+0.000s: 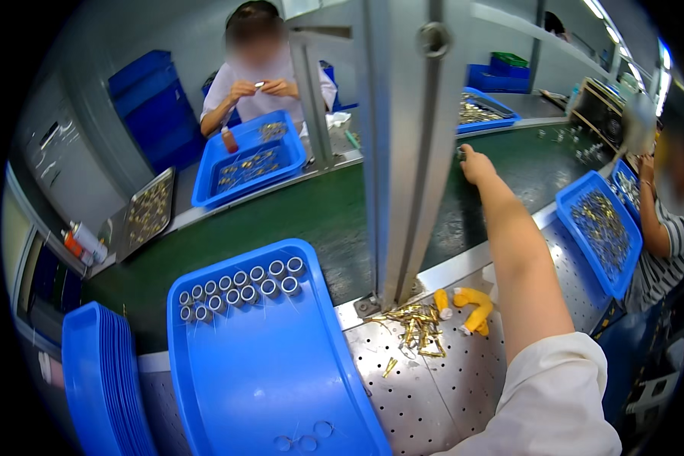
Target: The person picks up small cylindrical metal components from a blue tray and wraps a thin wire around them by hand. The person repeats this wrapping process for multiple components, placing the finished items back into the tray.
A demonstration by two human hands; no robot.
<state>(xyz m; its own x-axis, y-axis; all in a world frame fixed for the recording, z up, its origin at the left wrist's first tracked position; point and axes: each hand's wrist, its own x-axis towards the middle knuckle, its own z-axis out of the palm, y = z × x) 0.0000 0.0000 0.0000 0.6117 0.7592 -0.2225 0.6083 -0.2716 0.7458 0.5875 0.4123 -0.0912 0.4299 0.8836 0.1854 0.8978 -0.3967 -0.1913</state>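
My right arm stretches far forward across the green conveyor belt (pixel 327 216). At its end my right hand (pixel 476 166) is closed, the fingertips pinched around a small greyish piece (pixel 460 154) beside the metal post (pixel 395 152). What kind of piece it is cannot be made out. My left hand does not show. Nearer to me lies a blue tray (pixel 266 380) with two rows of short metal cylinders (pixel 249 293) standing along its far end. Thin wires stick out from them. A few thin rings (pixel 307 443) rest at the tray's near end.
Brass pieces (pixel 418 327) and yellow finger cots (pixel 475 310) lie on the perforated metal table (pixel 403 391). Blue trays (pixel 102 380) are stacked at left. Across the belt a person handles a small part over a blue tray (pixel 205 163). Another person sits at right beside a parts tray (pixel 623 277).
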